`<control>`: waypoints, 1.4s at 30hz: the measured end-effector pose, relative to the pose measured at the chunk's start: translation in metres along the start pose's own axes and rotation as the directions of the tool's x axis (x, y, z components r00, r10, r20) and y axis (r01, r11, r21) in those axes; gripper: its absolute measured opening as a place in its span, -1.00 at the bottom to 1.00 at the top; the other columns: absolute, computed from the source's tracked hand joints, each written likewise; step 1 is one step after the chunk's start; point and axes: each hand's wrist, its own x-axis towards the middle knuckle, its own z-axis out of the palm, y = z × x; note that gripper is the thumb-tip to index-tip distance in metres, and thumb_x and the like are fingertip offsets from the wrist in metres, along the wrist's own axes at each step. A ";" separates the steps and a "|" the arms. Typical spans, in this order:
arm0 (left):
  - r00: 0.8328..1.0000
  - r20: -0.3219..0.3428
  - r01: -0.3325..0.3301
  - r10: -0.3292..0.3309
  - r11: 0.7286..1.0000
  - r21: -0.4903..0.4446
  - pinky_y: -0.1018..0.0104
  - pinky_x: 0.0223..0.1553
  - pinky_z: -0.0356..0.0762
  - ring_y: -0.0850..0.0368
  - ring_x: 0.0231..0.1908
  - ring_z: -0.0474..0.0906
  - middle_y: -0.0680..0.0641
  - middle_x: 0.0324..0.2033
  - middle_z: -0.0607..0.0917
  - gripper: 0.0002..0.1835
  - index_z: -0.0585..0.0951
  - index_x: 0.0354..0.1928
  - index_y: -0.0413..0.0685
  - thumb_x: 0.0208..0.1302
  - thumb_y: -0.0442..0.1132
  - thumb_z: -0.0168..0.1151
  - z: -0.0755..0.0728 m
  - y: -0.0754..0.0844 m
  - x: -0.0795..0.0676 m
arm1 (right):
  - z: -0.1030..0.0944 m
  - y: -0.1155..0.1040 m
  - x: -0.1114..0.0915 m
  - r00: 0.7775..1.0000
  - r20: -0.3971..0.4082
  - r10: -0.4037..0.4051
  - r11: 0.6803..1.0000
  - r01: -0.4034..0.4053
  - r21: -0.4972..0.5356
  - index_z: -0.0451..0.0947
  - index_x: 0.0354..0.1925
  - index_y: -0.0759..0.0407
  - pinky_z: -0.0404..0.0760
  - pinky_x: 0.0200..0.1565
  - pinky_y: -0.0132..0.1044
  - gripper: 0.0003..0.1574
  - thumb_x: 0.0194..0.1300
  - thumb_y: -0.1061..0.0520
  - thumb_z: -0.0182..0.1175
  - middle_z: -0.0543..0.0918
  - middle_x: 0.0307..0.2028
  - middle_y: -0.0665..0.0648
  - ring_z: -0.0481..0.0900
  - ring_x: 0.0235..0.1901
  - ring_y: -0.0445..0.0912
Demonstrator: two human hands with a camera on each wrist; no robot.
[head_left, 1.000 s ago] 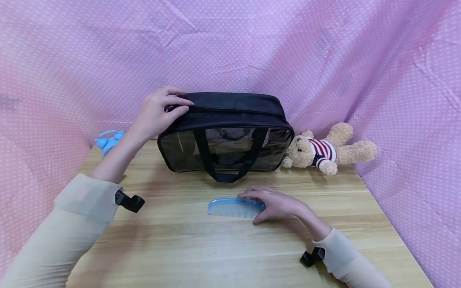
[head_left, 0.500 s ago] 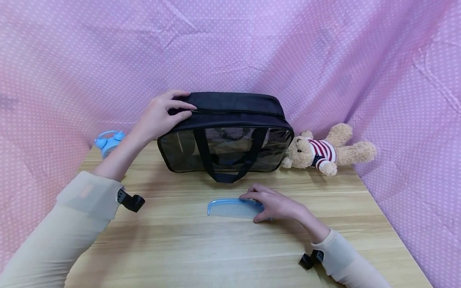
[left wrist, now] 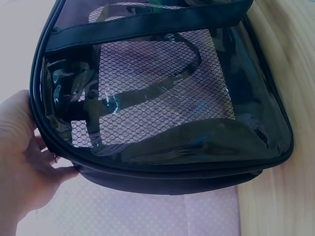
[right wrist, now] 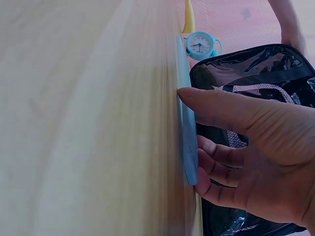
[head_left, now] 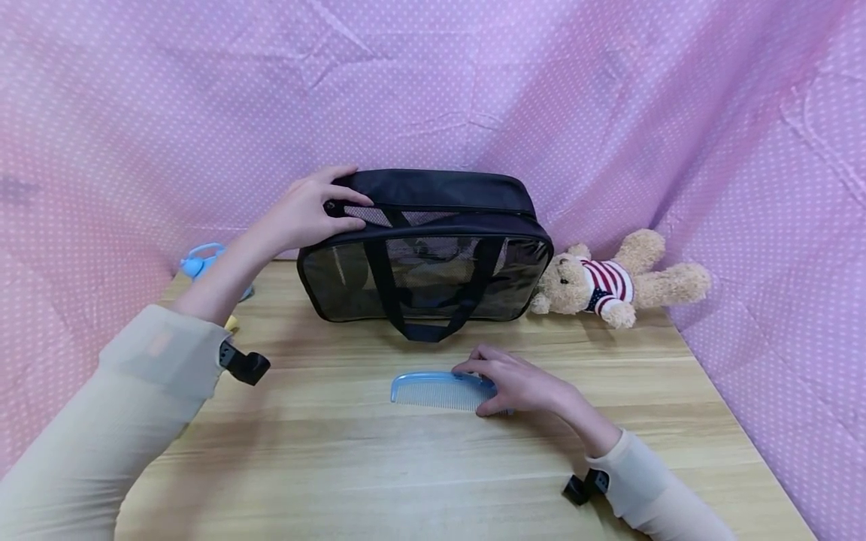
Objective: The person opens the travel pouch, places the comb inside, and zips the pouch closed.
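A black toiletry bag (head_left: 433, 270) with see-through panels stands at the back of the table, one strap drooping down its front. At its top left corner, my left hand (head_left: 307, 210) spreads its fingers and thumb across the gap in the lid, through which mesh shows. The left wrist view has that hand (left wrist: 29, 157) at the bag's edge. In front of the bag lies a light blue comb (head_left: 429, 391), teeth toward me. My right hand (head_left: 521, 382) holds its right end, thumb on the tooth side and fingers at the spine; its palm covers part of the comb.
A teddy bear (head_left: 609, 289) in a striped top lies against the bag's right side. A blue alarm clock (right wrist: 200, 45) stands left of the bag, partly behind my left arm in the head view, near something yellow (head_left: 232, 324). Pink dotted cloth (head_left: 433, 83) hangs around the table.
The gap along the bag's top has widened at the left end, baring the mesh, as my left thumb and fingers spread apart. My right hand and the comb have barely moved.
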 end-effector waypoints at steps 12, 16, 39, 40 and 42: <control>0.999 0.050 0.018 -0.018 1.000 -0.002 -0.34 0.59 -0.10 -0.21 0.65 -0.13 -0.12 0.64 0.09 -0.53 0.65 0.27 0.00 0.39 -0.03 0.35 -0.001 0.001 0.001 | 0.000 -0.001 0.001 1.000 0.017 0.026 1.000 -0.025 -0.014 0.51 0.37 -0.06 0.43 -0.17 -0.37 -0.11 0.05 -0.02 0.52 0.53 -0.02 -0.04 0.39 -0.16 -0.19; 0.999 0.051 0.012 -0.012 1.000 0.004 -0.34 0.58 -0.08 -0.22 0.64 -0.13 -0.12 0.64 0.08 -0.52 0.65 0.28 0.00 0.38 -0.04 0.36 0.000 0.000 0.002 | -0.002 -0.001 0.000 0.999 0.021 0.036 0.999 -0.036 -0.012 0.51 0.38 -0.03 0.47 -0.19 -0.39 -0.10 0.05 -0.02 0.50 0.57 -0.04 -0.02 0.43 -0.17 -0.19; 0.997 0.071 0.037 -0.038 0.999 0.016 -0.36 0.57 -0.07 -0.22 0.65 -0.15 -0.10 0.65 0.04 -0.48 0.61 0.32 0.00 0.38 -0.01 0.36 -0.001 0.000 0.004 | -0.018 -0.001 -0.007 0.998 -0.045 0.042 0.998 -0.044 -0.040 0.61 0.28 0.06 0.66 -0.01 -0.26 -0.21 0.05 -0.05 0.49 0.64 0.05 0.00 0.57 -0.05 -0.18; 0.997 0.071 0.040 -0.041 0.999 0.017 -0.36 0.57 -0.07 -0.22 0.65 -0.15 -0.10 0.65 0.04 -0.48 0.61 0.32 0.01 0.39 -0.01 0.36 -0.001 0.000 0.004 | -0.019 0.000 -0.007 0.998 -0.053 0.029 0.999 -0.031 -0.042 0.62 0.27 0.08 0.65 -0.05 -0.29 -0.21 0.04 -0.04 0.49 0.64 0.04 0.01 0.56 -0.07 -0.18; 0.997 0.072 0.041 -0.042 0.999 0.020 -0.36 0.57 -0.07 -0.22 0.65 -0.15 -0.10 0.65 0.04 -0.48 0.61 0.32 0.01 0.39 0.00 0.35 -0.001 0.001 0.004 | -0.021 0.001 -0.008 0.998 -0.067 0.001 0.999 -0.004 -0.045 0.62 0.27 0.11 0.62 -0.10 -0.33 -0.20 0.04 -0.03 0.49 0.64 0.03 0.02 0.55 -0.10 -0.18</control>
